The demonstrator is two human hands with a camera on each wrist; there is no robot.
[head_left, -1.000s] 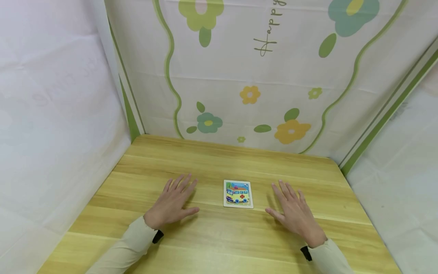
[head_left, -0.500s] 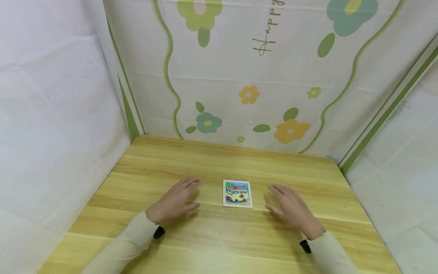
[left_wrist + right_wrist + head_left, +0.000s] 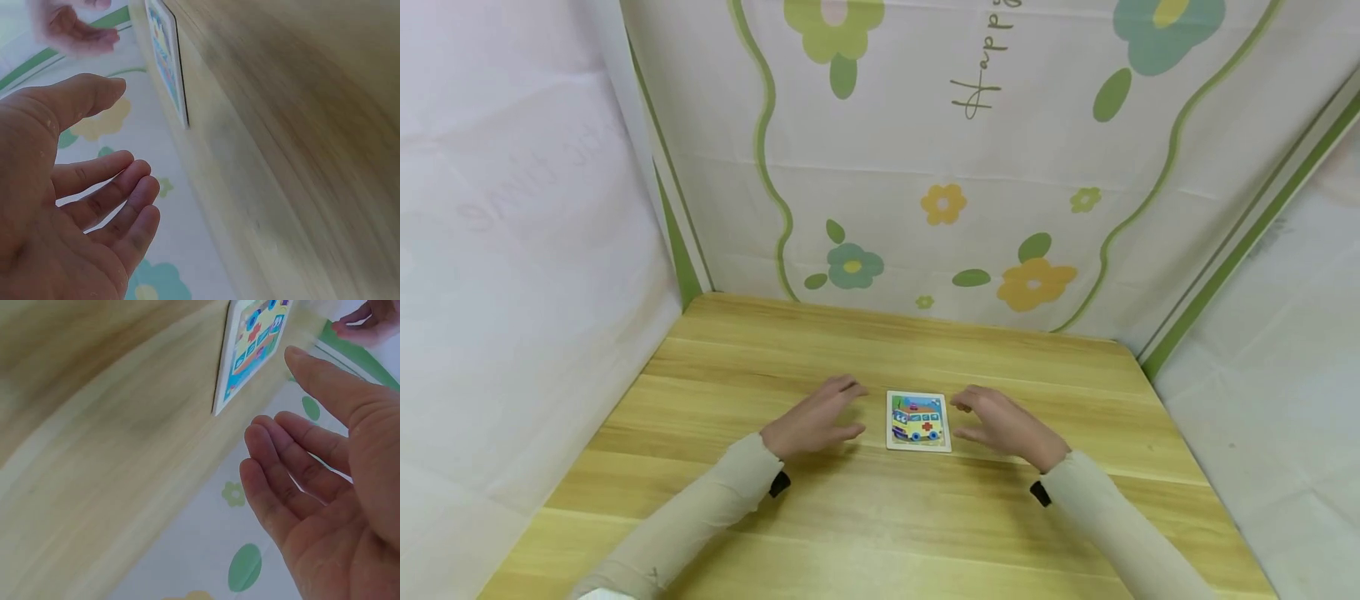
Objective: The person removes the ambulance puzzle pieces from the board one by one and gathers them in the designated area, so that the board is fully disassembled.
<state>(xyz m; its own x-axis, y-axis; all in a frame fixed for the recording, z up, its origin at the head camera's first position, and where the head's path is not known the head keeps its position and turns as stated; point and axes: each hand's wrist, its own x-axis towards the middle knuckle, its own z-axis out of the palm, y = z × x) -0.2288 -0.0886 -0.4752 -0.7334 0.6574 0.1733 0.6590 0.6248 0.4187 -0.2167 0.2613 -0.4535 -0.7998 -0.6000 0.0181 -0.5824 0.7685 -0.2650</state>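
A small square picture puzzle (image 3: 918, 422) with a white border and a yellow ambulance on it lies flat on the wooden table (image 3: 880, 517). To its left is my left hand (image 3: 817, 418), fingers loosely bent and thumb apart, with a gap to the puzzle's edge. My right hand (image 3: 1009, 423) is close to the right edge, its fingers gently bent toward the puzzle. Both wrist views show bare palms with nothing in them; the puzzle (image 3: 167, 59) stands beyond the left thumb, and the puzzle's corner (image 3: 250, 347) is near the right fingertips.
A white cloth with printed flowers (image 3: 1037, 283) hangs behind the table's far edge. More white cloth walls (image 3: 527, 250) close in the left and right sides. Black bands (image 3: 780, 483) show at the cuffs of the light sleeves.
Both hands have moved inward from either side toward the puzzle, and their spread fingers have drawn together and bent. The puzzle stays in its place on the table.
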